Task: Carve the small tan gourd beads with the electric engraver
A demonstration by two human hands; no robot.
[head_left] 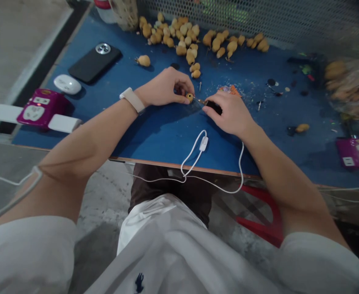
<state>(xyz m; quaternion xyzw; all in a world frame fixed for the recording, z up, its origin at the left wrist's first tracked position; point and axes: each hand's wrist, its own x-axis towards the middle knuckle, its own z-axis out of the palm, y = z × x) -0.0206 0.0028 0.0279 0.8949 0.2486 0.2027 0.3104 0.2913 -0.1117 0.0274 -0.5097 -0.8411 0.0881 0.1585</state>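
My left hand (166, 86) rests on the blue table (155, 130) and pinches a small tan gourd (189, 97) between thumb and fingers. My right hand (231, 112) is closed around a dark-handled tool (211, 105) whose thin metal tip touches the gourd. A white cord with an inline switch (203, 143) runs from under the right hand over the table's front edge. A white band sits on my left wrist.
A pile of several small gourds (185, 34) lies at the back, one loose gourd (143, 61) to its left, another (302, 128) at right. A black phone (94, 62), white mouse-like object (67, 83) and magenta power strip (41, 107) lie left. A red stool (262, 212) stands below.
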